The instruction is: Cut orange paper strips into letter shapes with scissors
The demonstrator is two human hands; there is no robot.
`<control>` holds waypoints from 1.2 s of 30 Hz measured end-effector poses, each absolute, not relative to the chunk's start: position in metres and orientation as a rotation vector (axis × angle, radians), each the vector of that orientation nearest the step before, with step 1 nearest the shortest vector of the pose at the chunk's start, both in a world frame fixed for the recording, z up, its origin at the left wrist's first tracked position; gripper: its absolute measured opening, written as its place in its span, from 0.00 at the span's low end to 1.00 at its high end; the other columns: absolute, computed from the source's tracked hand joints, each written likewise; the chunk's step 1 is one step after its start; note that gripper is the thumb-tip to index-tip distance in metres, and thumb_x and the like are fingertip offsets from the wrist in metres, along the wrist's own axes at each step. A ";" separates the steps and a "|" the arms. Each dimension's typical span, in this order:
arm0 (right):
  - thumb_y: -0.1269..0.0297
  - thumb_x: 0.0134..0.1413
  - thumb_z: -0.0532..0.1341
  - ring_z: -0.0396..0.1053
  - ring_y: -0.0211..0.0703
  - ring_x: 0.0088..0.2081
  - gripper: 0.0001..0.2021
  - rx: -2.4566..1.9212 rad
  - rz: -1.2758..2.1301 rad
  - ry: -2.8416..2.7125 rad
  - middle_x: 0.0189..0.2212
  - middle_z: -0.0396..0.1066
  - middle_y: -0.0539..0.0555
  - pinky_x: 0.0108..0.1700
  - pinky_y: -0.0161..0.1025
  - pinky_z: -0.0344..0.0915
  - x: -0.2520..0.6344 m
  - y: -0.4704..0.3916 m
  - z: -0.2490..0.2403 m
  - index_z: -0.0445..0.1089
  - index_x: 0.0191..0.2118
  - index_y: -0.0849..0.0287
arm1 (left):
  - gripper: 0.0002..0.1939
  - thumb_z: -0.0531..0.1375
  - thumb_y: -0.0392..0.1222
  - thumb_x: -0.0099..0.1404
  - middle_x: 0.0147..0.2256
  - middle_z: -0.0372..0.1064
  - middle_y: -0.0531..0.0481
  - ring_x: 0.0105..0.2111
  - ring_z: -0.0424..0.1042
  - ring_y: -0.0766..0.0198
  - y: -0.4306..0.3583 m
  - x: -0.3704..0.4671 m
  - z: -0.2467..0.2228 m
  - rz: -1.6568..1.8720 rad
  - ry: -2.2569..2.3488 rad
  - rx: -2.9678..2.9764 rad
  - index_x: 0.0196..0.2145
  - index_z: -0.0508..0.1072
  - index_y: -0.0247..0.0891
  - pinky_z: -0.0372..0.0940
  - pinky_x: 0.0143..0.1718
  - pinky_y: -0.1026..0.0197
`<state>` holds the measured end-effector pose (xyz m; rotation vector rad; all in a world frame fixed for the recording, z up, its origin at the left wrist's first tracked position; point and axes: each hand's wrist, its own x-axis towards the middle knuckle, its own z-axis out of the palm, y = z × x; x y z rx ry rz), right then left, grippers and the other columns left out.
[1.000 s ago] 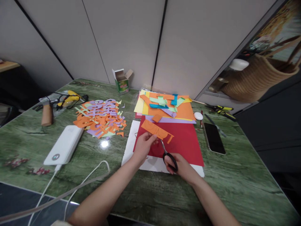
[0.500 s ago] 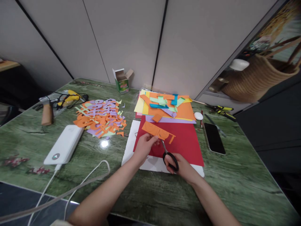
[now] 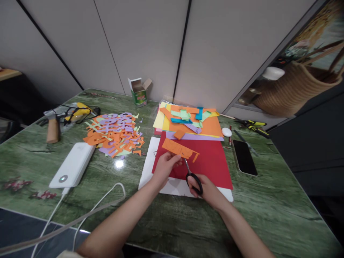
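1. The left hand (image 3: 163, 169) pinches the lower edge of an orange paper strip (image 3: 174, 146) between thumb and fingers; curved lines are marked on the strip.
2. The right hand (image 3: 204, 189) is curled around the black handles of a pair of scissors (image 3: 199, 186), whose blades point up to the strip's lower edge, near the left fingertips.
3. The strip is held above a red sheet (image 3: 212, 166), tilted down to the right, with a narrow piece hanging from its right end.
4. The red sheet lies over a white sheet (image 3: 147, 165) on the green marbled bench (image 3: 279, 215).
5. Just beyond, a stack of coloured sheets (image 3: 213, 125) carries folded paper pieces in blue, green, purple and orange.
6. Toward the left is a heap of orange, purple and pale green paper cutouts (image 3: 115, 134), with a white power bank (image 3: 72, 165) just beside it, cable plugged in.
7. To the right, a smartphone (image 3: 244, 157) lies near yellow-and-black-handled pliers (image 3: 258, 123).
8. An opened green carton (image 3: 139, 97) stands near the wall.
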<state>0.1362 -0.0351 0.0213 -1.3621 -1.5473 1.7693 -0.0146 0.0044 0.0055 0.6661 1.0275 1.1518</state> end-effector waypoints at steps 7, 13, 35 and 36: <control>0.48 0.50 0.51 0.52 0.32 0.18 0.21 -1.386 1.744 -1.614 0.14 0.56 0.46 0.22 0.31 0.48 0.141 -0.034 0.023 0.56 0.19 0.60 | 0.12 0.60 0.44 0.49 0.24 0.68 0.47 0.24 0.67 0.68 0.006 -0.017 0.008 1.141 1.058 0.660 0.26 0.69 0.31 0.59 0.26 0.66; 0.47 0.49 0.52 0.51 0.32 0.18 0.21 -1.383 1.803 -1.595 0.13 0.57 0.46 0.21 0.31 0.47 0.143 -0.033 0.025 0.55 0.19 0.60 | 0.11 0.60 0.43 0.49 0.24 0.69 0.46 0.22 0.66 0.68 0.008 -0.018 0.006 1.093 1.101 0.771 0.26 0.71 0.31 0.60 0.26 0.66; 0.46 0.48 0.51 0.50 0.31 0.16 0.22 -1.341 1.788 -1.585 0.12 0.55 0.45 0.20 0.31 0.47 0.142 -0.032 0.026 0.54 0.18 0.60 | 0.09 0.60 0.42 0.49 0.23 0.69 0.49 0.23 0.66 0.67 0.007 -0.019 0.009 1.118 1.068 0.804 0.27 0.71 0.33 0.60 0.26 0.65; 0.45 0.48 0.51 0.50 0.31 0.16 0.22 -1.341 1.792 -1.580 0.12 0.55 0.45 0.20 0.31 0.47 0.141 -0.032 0.025 0.54 0.18 0.60 | 0.09 0.59 0.42 0.49 0.23 0.68 0.49 0.22 0.66 0.67 0.007 -0.019 0.008 1.116 1.072 0.806 0.26 0.71 0.33 0.60 0.26 0.65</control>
